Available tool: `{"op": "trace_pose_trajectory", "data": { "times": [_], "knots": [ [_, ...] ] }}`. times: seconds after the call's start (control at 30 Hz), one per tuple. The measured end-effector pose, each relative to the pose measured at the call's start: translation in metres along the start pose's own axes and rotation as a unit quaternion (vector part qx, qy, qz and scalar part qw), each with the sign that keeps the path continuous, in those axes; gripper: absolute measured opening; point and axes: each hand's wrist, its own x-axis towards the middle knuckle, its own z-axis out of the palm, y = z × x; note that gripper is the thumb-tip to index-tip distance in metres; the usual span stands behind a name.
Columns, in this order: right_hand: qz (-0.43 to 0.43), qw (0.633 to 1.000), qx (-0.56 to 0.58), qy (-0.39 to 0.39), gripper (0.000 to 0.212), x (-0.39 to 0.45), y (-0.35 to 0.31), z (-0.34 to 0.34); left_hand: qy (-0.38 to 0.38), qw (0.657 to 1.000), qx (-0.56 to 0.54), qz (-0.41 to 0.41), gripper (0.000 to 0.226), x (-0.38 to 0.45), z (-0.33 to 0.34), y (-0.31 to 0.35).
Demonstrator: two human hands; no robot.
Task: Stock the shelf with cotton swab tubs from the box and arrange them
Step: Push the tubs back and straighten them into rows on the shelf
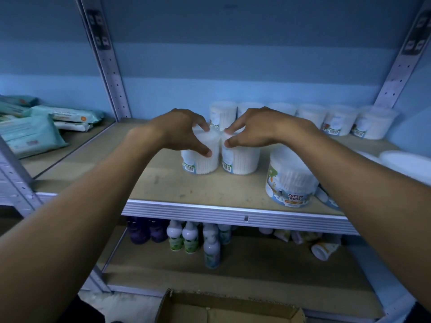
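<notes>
1. The left hand (184, 131) grips the top of the left tub (201, 157) from above, fingers curled over the lid and thumb down its near side; the right hand (254, 127) grips the right tub (241, 159) in the same manner, thumb and fingers pinching its lid edge.
2. The two tubs stand upright, touching or nearly so, mid-depth on the wooden shelf (177, 187), their long axes vertical and barcode labels facing the camera.
3. Each tub is a clear plastic cylinder packed with white swabs, whose upright stems give the wall a fine ribbed look.
4. A back row (303, 120) of about six like tubs lines the blue wall, all upright; the far ends blur.
5. A larger tub (291, 180) marked "COTTON BUDS" stands near the front edge at right, beside another partly hidden by the right forearm.
6. The shelf board is matte, scuffed fibreboard with a ribbed metal front rail (233, 215).
7. Soft wipe packs (32, 134) lie stacked on the neighbouring shelf at left.
8. Bottles (186, 238) with rounded white caps stand on the lower shelf.
9. An open cardboard box (228, 308) sits below, at the bottom edge.
</notes>
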Motion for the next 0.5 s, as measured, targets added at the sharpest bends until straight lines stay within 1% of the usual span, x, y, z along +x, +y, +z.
{"op": "trace_pose_trajectory", "data": {
  "times": [0.13,0.3,0.5],
  "knots": [
    [-0.014,0.999,0.035,0.01,0.053,-0.012,-0.003,0.004,0.01,1.0,0.004,0.008,0.069,-0.017,-0.002,0.0],
    [-0.036,0.996,0.077,0.014,0.046,-0.031,-0.005,0.006,0.002,1.0,0.017,0.012,0.069,-0.033,-0.008,0.001],
    [-0.058,0.99,0.127,-0.006,0.044,-0.048,-0.002,0.002,-0.009,0.999,0.023,0.024,0.073,-0.049,-0.012,0.002]
  ]
}}
